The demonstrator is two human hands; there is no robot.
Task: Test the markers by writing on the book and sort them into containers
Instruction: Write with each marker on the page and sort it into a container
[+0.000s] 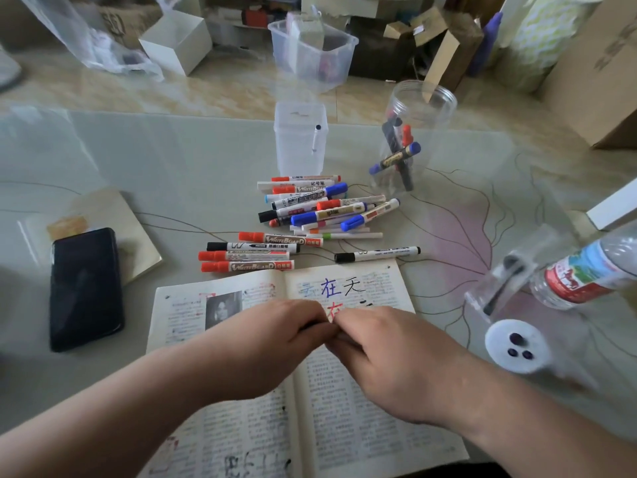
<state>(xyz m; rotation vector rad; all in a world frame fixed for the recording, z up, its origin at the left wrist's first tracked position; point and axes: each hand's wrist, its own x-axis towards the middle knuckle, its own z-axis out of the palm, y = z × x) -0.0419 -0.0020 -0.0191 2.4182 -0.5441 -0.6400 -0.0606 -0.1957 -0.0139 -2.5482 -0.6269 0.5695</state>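
Your left hand (275,336) and right hand (389,353) meet over the book (344,391), fingers (310,313) curled round a mostly hidden dark marker (312,326), likely working its cap for testing.

Your left hand (275,336) and right hand (389,353) meet over the open book (344,408) at the near edge of the table (179,160), pinching a dark marker (312,325); loose markers (310,215) lie beyond.

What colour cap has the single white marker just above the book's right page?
Black cap, head view.

A black phone (86,288) lies on a tan notepad (138,229), with a water bottle (586,270) well apart at right.
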